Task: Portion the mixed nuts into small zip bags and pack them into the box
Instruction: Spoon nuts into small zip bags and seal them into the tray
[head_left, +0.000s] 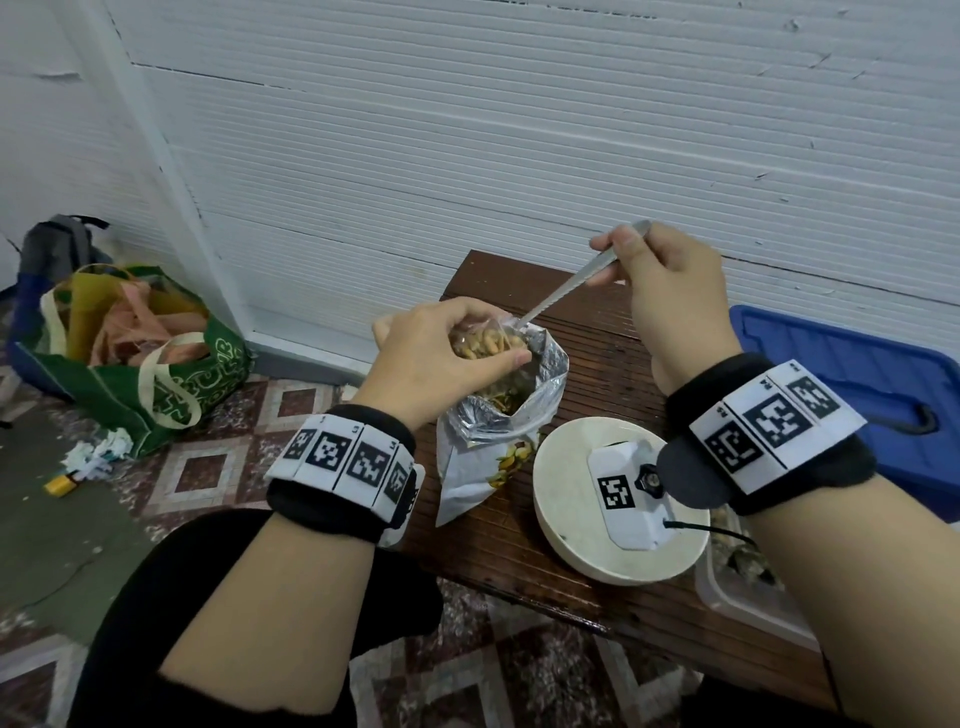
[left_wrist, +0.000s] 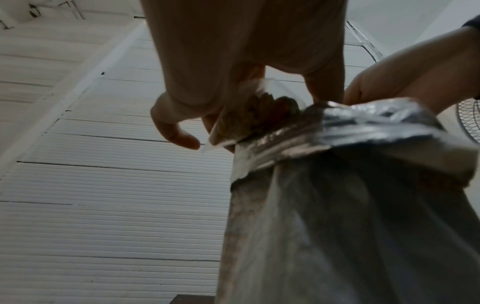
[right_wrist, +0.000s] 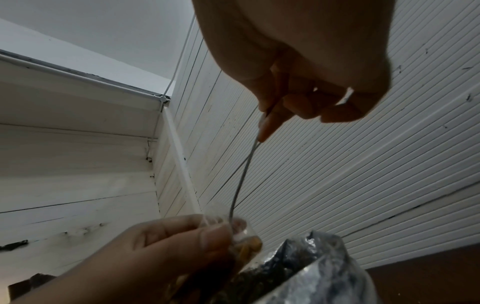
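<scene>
Mixed nuts (head_left: 485, 344) already sit in the small zip bag (head_left: 480, 340) that your left hand (head_left: 436, 358) pinches by its mouth, thumb on the near side and fingers curled round the far side, directly over the open foil pouch (head_left: 540, 379) standing on the desk (head_left: 613, 364). Your right hand (head_left: 670, 291) is clenched on the handle of a metal spoon (head_left: 566, 288), up and to the right of the bag — the spoon's long axis slopes down and leftward, and its bowl end dips into the zip bag's opening, as the right wrist view shows. That slope is what the next move likely turns on: the bag lies down-left of your right hand, so the spoon travels along its own length between pouch and bag, while the left hand holds the mouth open just above the foil rim. A white round lid (head_left: 621, 499) lies on the desk beside the pouch, and the clear box (head_left: 748, 597) waits at the right edge, under your right forearm — nearer the right hand than the left.
</scene>
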